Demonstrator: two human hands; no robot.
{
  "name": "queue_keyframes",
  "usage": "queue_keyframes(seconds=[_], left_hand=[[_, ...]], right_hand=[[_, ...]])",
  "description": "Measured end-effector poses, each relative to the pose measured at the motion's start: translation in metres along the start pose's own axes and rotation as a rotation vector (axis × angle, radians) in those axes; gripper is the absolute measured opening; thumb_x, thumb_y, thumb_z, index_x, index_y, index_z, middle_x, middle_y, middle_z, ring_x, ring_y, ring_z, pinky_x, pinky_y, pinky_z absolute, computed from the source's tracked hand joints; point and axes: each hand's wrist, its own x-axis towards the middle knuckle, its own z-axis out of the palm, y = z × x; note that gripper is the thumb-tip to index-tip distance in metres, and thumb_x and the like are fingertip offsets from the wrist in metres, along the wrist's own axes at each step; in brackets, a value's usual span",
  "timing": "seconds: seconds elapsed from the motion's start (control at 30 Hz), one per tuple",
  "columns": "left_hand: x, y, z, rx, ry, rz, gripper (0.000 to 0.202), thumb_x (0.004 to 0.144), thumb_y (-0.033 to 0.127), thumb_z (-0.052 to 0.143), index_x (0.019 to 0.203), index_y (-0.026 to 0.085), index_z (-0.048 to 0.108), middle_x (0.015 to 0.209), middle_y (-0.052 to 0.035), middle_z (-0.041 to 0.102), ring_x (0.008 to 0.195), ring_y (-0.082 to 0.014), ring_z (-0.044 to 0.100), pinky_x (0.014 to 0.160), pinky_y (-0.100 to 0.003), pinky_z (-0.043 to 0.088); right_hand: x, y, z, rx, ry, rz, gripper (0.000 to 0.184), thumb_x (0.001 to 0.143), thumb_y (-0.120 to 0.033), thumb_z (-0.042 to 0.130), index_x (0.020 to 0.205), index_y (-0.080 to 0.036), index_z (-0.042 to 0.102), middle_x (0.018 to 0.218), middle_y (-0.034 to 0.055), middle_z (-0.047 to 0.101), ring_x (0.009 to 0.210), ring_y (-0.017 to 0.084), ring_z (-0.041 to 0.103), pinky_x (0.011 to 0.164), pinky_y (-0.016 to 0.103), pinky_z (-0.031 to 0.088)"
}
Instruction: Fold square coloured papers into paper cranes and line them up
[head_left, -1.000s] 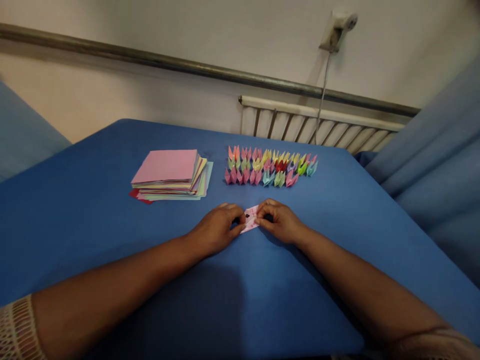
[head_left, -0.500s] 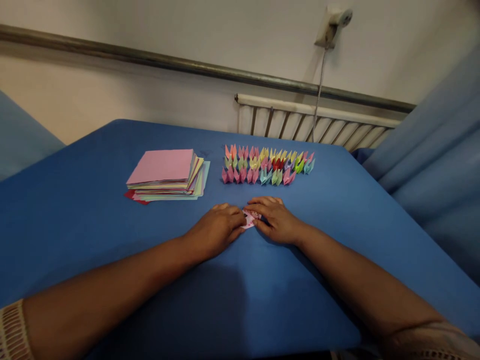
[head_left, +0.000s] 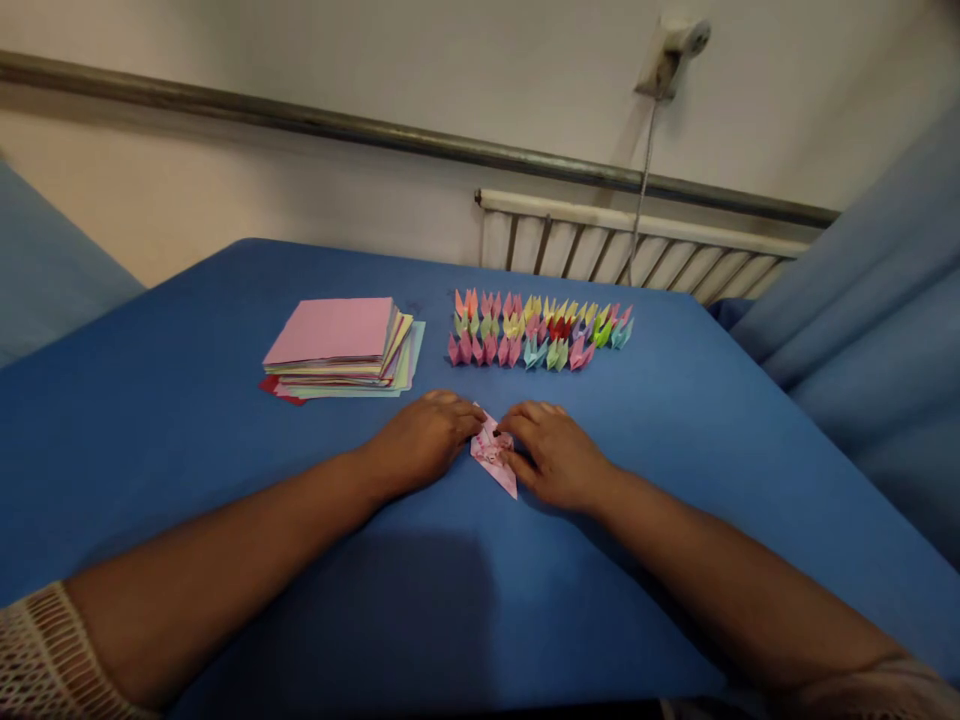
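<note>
A small folded piece of pink patterned origami paper lies on the blue tabletop, pointed at its upper and lower ends. My left hand is at its left, fingers curled together, with the fingertips on the upper left edge of the paper. From the other side my right hand grips the paper's right edge between thumb and fingers. Just beyond the hands stand several rows of folded paper cranes in pink, yellow, green, red and blue.
A stack of coloured paper sheets, pink on top, sits at the back left of the blue table. Behind it are a wall rail, a radiator and a socket with a cord. Blue curtain hangs at the right.
The folded paper has turned so its points face up and down, and more of it shows. My hands have moved slightly apart. The view has shifted a little.
</note>
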Motion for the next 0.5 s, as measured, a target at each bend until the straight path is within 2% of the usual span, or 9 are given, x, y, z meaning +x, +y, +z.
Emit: queue_keyframes(seconds=[0.1, 0.17, 0.33, 0.5], left_hand=[[-0.007, 0.003, -0.004, -0.028, -0.027, 0.004, 0.03, 0.09, 0.018, 0.049, 0.116, 0.021, 0.064, 0.12, -0.0047, 0.066, 0.11, -0.0207, 0.058, 0.098, -0.036, 0.04], [-0.012, 0.004, -0.006, -0.047, -0.051, 0.0, 0.034, 0.091, 0.02, 0.047, 0.122, 0.022, 0.06, 0.126, -0.004, 0.063, 0.116, -0.021, 0.056, 0.102, -0.037, 0.038], [-0.021, -0.006, -0.004, -0.061, -0.094, -0.089, 0.046, 0.093, 0.032, 0.045, 0.139, 0.026, 0.044, 0.143, -0.0024, 0.049, 0.136, -0.0262, 0.037, 0.108, -0.043, 0.031], [-0.017, -0.023, 0.002, -0.057, -0.111, -0.147, 0.048, 0.095, 0.039, 0.041, 0.14, 0.024, 0.041, 0.145, -0.0044, 0.046, 0.139, -0.0282, 0.031, 0.11, -0.047, 0.028]], right_hand=[[0.0, 0.003, 0.001, -0.003, -0.001, -0.152, 0.034, 0.094, -0.03, 0.048, 0.127, -0.023, 0.054, 0.128, 0.0091, 0.054, 0.115, 0.023, 0.047, 0.094, 0.04, 0.037], [0.0, 0.004, 0.003, 0.013, -0.031, -0.195, 0.035, 0.096, -0.03, 0.044, 0.13, -0.025, 0.053, 0.129, 0.0077, 0.054, 0.115, 0.022, 0.047, 0.094, 0.04, 0.037], [-0.001, 0.002, 0.005, 0.028, -0.055, -0.195, 0.036, 0.096, -0.027, 0.045, 0.13, -0.023, 0.054, 0.126, 0.008, 0.057, 0.111, 0.021, 0.049, 0.094, 0.038, 0.038], [0.001, 0.005, 0.003, 0.066, -0.061, -0.202, 0.034, 0.093, -0.026, 0.049, 0.126, -0.023, 0.058, 0.122, 0.0077, 0.058, 0.11, 0.021, 0.049, 0.095, 0.039, 0.038]])
